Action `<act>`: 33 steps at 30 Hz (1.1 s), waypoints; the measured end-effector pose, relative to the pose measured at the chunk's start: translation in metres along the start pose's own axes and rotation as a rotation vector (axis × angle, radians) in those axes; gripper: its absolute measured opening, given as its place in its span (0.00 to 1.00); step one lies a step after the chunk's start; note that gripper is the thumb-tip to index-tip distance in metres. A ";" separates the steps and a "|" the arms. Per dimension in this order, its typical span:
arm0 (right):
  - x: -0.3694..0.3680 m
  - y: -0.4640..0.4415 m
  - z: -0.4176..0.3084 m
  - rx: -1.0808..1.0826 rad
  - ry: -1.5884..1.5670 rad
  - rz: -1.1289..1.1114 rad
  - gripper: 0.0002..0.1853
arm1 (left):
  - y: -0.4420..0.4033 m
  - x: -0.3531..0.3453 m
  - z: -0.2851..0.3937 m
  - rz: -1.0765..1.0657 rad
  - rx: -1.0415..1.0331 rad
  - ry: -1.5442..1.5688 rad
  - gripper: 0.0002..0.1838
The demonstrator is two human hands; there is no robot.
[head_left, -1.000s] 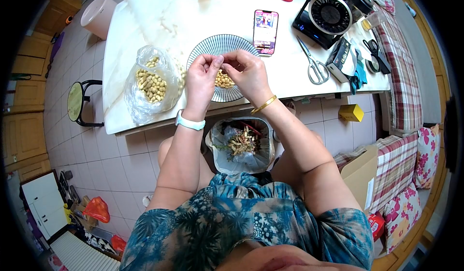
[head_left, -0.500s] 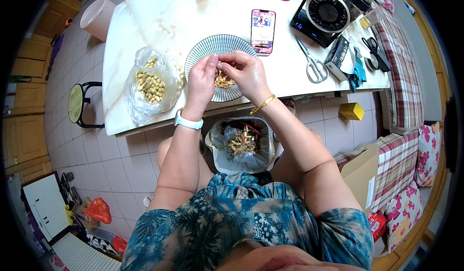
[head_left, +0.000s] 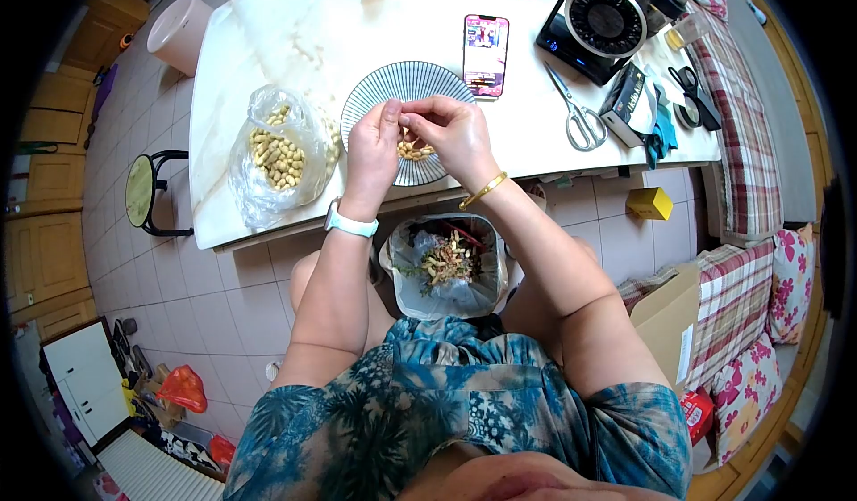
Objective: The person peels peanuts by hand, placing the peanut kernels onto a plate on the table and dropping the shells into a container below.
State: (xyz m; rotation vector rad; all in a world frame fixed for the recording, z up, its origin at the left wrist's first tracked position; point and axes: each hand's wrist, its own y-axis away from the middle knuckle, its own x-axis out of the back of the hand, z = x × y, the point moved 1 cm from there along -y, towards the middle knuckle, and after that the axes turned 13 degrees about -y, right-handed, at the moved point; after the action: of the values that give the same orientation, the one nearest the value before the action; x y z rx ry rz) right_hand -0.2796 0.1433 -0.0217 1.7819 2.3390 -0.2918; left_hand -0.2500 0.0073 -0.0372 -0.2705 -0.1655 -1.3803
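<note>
Peanuts [head_left: 413,151] lie on the plate [head_left: 406,79], right of the bag [head_left: 253,199], beneath your left hand [head_left: 373,146] and right hand [head_left: 459,140]. Fingertips [head_left: 391,110] stay drawn together, as a second ago, seemingly the same fingerwork; I cannot tell whether they grip anything.

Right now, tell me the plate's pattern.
White plate with dark radial stripes, best in the head view.

Saw scissors [head_left: 586,129] near the table's [head_left: 268,37] front edge, a smartphone [head_left: 486,56] farther in, a fan [head_left: 605,20] toward the right edge.
</note>
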 end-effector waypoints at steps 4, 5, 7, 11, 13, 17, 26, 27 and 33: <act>0.002 -0.001 0.001 0.005 0.028 -0.009 0.08 | 0.000 -0.002 -0.001 0.013 -0.026 -0.024 0.23; 0.002 -0.001 0.001 0.005 0.034 -0.015 0.09 | 0.001 -0.002 0.000 0.015 -0.029 -0.013 0.23; 0.003 -0.002 0.001 -0.006 0.054 -0.013 0.08 | 0.001 -0.004 0.000 0.018 -0.033 -0.002 0.23; 0.008 -0.006 0.006 -0.005 0.051 -0.041 0.08 | -0.003 -0.005 -0.012 -0.009 0.035 0.132 0.23; 0.008 -0.005 0.004 -0.029 0.027 -0.036 0.08 | -0.002 -0.005 -0.005 -0.029 0.080 0.194 0.24; 0.008 -0.005 0.004 -0.044 0.021 -0.021 0.08 | 0.002 -0.009 0.004 -0.038 0.085 0.254 0.19; 0.014 -0.010 0.002 -0.077 -0.075 -0.057 0.08 | -0.002 -0.009 -0.006 -0.029 0.042 0.202 0.19; 0.014 -0.010 0.002 -0.043 -0.018 -0.049 0.08 | -0.001 -0.009 -0.005 -0.025 0.058 0.216 0.19; 0.010 -0.007 0.004 0.065 0.100 -0.029 0.07 | 0.000 -0.005 -0.009 -0.074 0.069 0.148 0.23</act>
State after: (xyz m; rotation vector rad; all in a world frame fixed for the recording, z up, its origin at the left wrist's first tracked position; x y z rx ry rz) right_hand -0.2889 0.1497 -0.0281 1.8344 2.4520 -0.2922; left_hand -0.2518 0.0095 -0.0477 -0.1046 -0.1011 -1.4594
